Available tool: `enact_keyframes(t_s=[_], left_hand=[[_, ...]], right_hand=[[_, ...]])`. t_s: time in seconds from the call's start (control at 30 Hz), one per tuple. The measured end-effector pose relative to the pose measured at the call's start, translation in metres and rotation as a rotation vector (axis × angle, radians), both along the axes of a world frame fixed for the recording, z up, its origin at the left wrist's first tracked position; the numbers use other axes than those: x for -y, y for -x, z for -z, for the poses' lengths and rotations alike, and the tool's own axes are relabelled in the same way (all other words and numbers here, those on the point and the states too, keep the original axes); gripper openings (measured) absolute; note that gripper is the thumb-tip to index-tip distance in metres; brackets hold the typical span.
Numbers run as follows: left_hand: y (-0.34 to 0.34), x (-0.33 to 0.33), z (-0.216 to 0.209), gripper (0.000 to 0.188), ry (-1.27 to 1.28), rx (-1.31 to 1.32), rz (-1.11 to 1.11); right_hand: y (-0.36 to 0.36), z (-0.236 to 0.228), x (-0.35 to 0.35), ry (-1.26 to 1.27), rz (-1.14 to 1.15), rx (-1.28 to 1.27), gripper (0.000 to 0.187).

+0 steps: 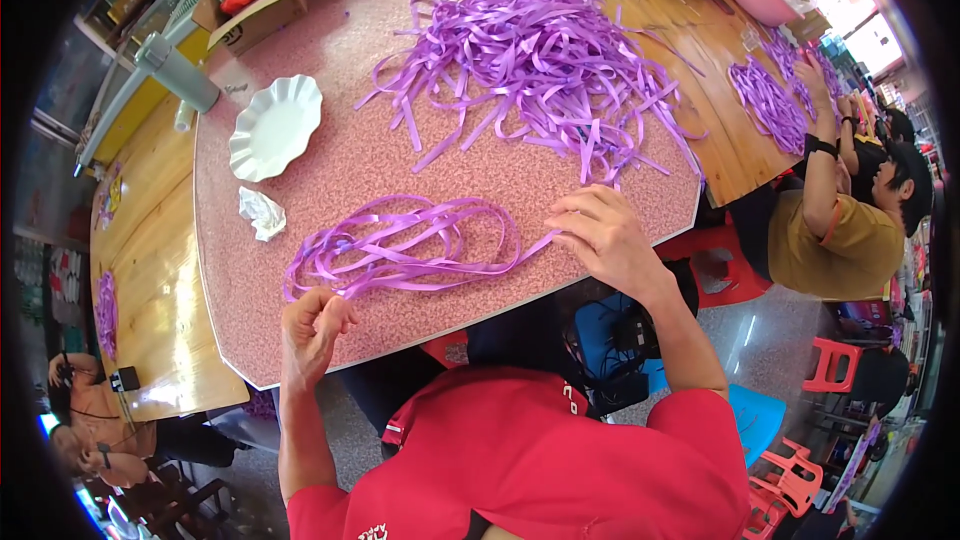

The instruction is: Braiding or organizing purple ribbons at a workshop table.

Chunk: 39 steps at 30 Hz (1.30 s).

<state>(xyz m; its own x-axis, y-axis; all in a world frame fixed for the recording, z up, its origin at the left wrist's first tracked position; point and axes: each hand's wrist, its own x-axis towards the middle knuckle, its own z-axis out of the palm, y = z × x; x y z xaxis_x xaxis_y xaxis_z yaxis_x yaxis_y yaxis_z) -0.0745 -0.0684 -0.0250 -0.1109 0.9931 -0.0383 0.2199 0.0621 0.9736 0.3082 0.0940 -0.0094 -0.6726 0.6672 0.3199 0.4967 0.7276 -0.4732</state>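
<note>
A loosely coiled bundle of purple ribbon (410, 250) lies on the pink speckled tabletop in front of me. At its right, my right hand (605, 240) pinches a ribbon strand drawn out from the coil between thumb and fingers. Curled at the coil's near left edge, my left hand (315, 330) has its thumb and fingers closed where the ribbon runs to them; the exact grip is partly hidden. Beyond the coil rises a large tangled heap of the same purple ribbons (540, 60), its loose ends spreading toward my right hand.
A white scalloped dish (277, 128) and crumpled white tissue (262, 214) sit left of the coil. Behind them stand a grey-green bottle (176, 72) and an open cardboard box (262, 2). Other people sit at wooden tables on both sides; more ribbon (768, 105) lies at the right.
</note>
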Motion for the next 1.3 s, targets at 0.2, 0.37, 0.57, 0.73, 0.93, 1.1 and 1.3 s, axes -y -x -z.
enact_keyframes(t_s=[0.2, 0.37, 0.57, 0.73, 0.93, 1.1, 1.3], left_hand=[[0.013, 0.011, -0.002, 0.030, 0.104, -0.038, -0.011], [0.024, 0.021, 0.007, 0.029, 0.051, 0.052, -0.076], [0.016, 0.017, 0.010, 0.029, -0.019, 0.110, -0.114], [0.017, 0.020, 0.014, 0.031, -0.081, 0.171, -0.141], [0.012, 0.019, 0.013, 0.035, -0.067, 0.203, -0.138], [0.006, 0.021, 0.011, 0.034, -0.060, 0.217, -0.122], [0.000, 0.016, 0.006, 0.032, -0.096, 0.213, -0.114]], right_hand=[[-0.026, 0.004, -0.009, -0.211, 0.129, 0.103, 0.031], [-0.047, 0.009, -0.021, -0.263, 0.269, 0.112, 0.031], [-0.050, 0.016, -0.028, -0.294, 0.299, 0.124, 0.029], [-0.054, 0.016, -0.036, -0.295, 0.388, 0.087, 0.028], [-0.065, 0.023, -0.049, -0.307, 0.411, 0.017, 0.026], [-0.064, 0.021, -0.053, -0.303, 0.400, 0.055, 0.019], [-0.068, 0.022, -0.053, -0.305, 0.396, 0.106, 0.018]])
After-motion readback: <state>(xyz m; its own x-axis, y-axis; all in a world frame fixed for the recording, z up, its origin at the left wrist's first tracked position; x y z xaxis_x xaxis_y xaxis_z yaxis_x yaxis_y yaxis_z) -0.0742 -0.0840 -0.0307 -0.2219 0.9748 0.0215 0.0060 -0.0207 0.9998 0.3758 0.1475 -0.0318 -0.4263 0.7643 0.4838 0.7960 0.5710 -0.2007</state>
